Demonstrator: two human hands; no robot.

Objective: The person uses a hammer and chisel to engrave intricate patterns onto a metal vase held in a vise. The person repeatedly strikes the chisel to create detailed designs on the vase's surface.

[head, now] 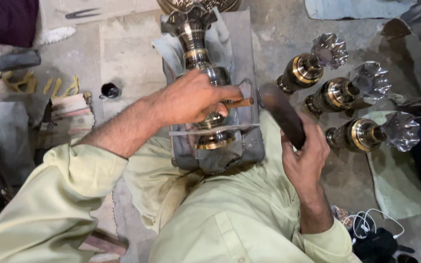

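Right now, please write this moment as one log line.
left hand: holds chisel on vase | right hand: grips mallet | three vases on floor at right

The left hand (196, 97) is extended toward twelve o'clock, fingers curled shut, forearm bare below a pale sleeve. The right hand (304, 151) is raised at three o'clock, fingers clenched, wrist bent back, forearm bare.

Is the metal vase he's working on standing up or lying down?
Lying down. The vase lies lengthwise on a grey padded block, its foot toward him, the left hand resting on its body.
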